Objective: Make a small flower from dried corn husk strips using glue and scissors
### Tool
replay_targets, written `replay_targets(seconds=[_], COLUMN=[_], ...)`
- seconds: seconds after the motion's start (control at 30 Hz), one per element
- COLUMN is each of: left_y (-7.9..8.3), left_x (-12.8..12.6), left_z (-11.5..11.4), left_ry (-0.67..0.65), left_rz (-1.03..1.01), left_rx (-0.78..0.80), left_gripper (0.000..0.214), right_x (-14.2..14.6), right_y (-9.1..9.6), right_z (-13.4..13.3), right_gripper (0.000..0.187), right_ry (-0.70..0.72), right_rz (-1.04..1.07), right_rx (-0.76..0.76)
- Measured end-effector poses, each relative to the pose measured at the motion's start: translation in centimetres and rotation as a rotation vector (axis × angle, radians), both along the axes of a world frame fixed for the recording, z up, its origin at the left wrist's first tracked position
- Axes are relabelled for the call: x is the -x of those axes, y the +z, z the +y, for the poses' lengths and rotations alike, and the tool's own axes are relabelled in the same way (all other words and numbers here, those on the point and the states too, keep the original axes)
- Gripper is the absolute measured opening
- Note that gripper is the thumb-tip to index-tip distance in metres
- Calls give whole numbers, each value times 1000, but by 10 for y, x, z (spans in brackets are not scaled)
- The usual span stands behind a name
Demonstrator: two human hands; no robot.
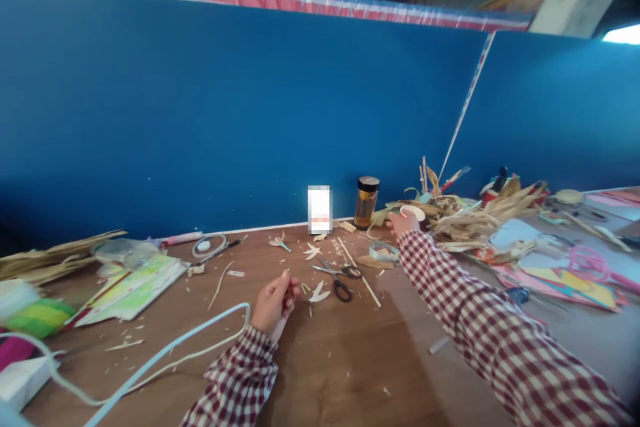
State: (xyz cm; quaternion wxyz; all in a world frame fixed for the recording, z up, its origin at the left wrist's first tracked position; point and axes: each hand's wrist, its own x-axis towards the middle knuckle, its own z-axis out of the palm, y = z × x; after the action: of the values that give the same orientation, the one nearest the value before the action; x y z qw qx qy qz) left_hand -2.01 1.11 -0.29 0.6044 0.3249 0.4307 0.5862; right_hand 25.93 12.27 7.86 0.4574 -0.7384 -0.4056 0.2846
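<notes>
My left hand (274,301) is over the brown table, its fingertips pressed together in a pinch. Whatever they hold, if anything, is too small to make out. My right hand (401,222) reaches far forward beside a white round-rimmed thing (413,213); its fingers are small and partly hidden, so I cannot tell whether it grips that. To its left stands a jar with a black lid (367,203). Black-handled scissors (341,280) lie partly open between my hands. Near them are pale petal-like cutouts (319,292), a thin stick (361,275) and a ring of pale tape (384,251).
Dried corn husks (480,213) heap up at the right, near coloured paper (565,287) and pink scissors (593,263). On the left are a coiled cable (209,247), green-printed sheets (133,287) and a pale blue tube (175,350). A blue partition (250,107) rises behind.
</notes>
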Motion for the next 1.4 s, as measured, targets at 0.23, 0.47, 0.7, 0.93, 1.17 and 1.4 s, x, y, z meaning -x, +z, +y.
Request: replay_targets(seconds=[0.23, 0.47, 0.7, 0.93, 1.17, 1.4], left_y=[2, -5, -8, -4, 7, 3], left_x=[2, 5, 5, 2, -3, -8], left_z=[3, 7, 7, 4, -5, -7], left_ry=[154, 194, 207, 148, -70, -128], left_rz=[116, 186, 260, 131, 16, 70], left_rx=[-61, -82, -94, -87, -17, -28], left_gripper=[38, 40, 43, 44, 40, 34], right_x=[79, 138, 166, 156, 145, 133], right_y=[-30, -45, -56, -47, -58, -56], right_z=[-43, -61, -63, -75, -99, -107], right_gripper=[5, 10, 9, 13, 15, 14], right_ry=[643, 959, 890, 886, 831, 803], right_rz=[-182, -718, -759, -602, -305, -220], right_rx=[-111, -113, -21, -150, -244, -245])
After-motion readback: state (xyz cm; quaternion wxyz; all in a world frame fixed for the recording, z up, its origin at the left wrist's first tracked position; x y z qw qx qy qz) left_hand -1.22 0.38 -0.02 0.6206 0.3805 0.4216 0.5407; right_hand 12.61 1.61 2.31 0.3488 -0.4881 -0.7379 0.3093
